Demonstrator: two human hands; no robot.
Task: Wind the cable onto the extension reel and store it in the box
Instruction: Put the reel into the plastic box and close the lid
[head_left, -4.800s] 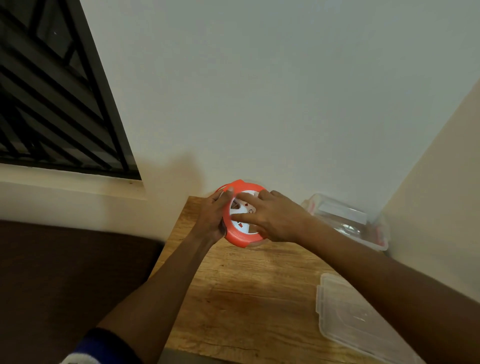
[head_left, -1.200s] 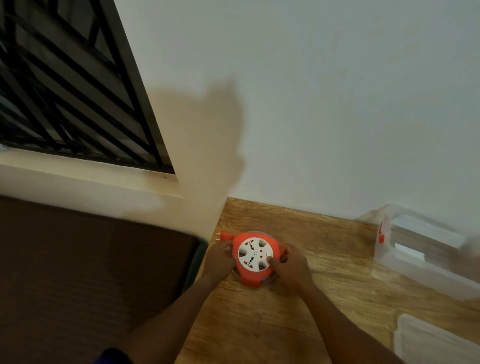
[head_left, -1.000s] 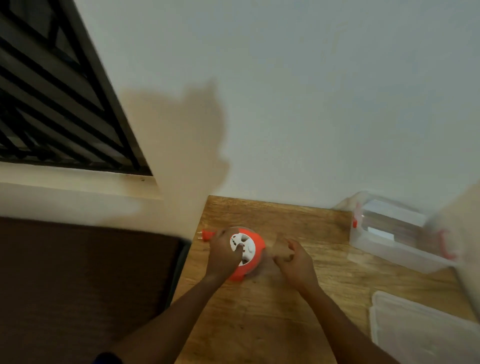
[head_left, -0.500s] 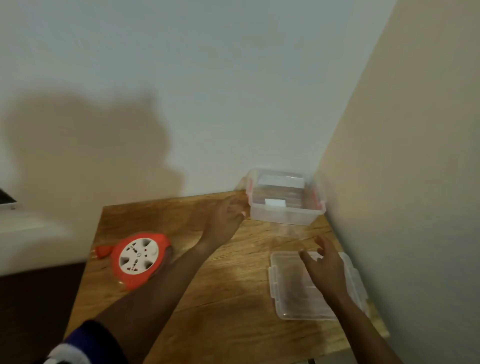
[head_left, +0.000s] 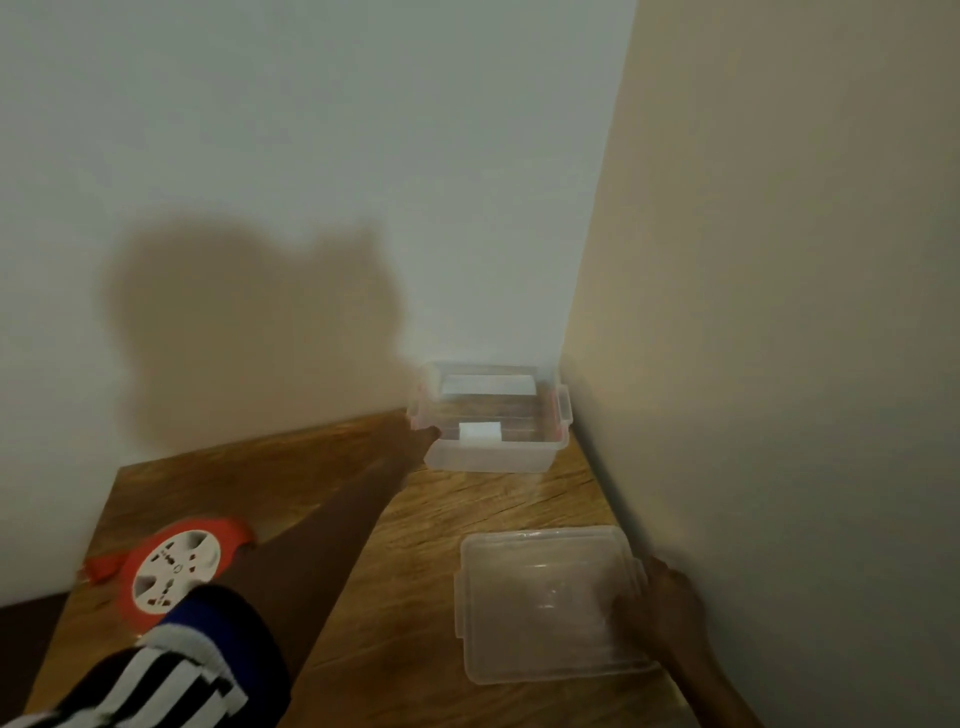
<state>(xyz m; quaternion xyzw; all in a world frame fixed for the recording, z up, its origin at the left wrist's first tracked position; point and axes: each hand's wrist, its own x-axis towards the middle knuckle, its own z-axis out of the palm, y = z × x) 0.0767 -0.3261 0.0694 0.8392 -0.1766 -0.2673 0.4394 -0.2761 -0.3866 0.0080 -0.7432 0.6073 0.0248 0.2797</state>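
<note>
At the box, your left hand touches its corner, grip unclear; right hand holds the lid. Reel unstored: draw the box nearer.

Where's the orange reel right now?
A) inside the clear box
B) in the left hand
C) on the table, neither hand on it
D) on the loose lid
C: the reel lies on the table at left, while the left hand reaches the box and the right hand is at the lid.

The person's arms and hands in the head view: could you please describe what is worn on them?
The left arm has a sleeve with a blue band and black-and-white stripes near the shoulder; its forearm is bare. The right arm and both hands show no gloves or jewellery.
</note>
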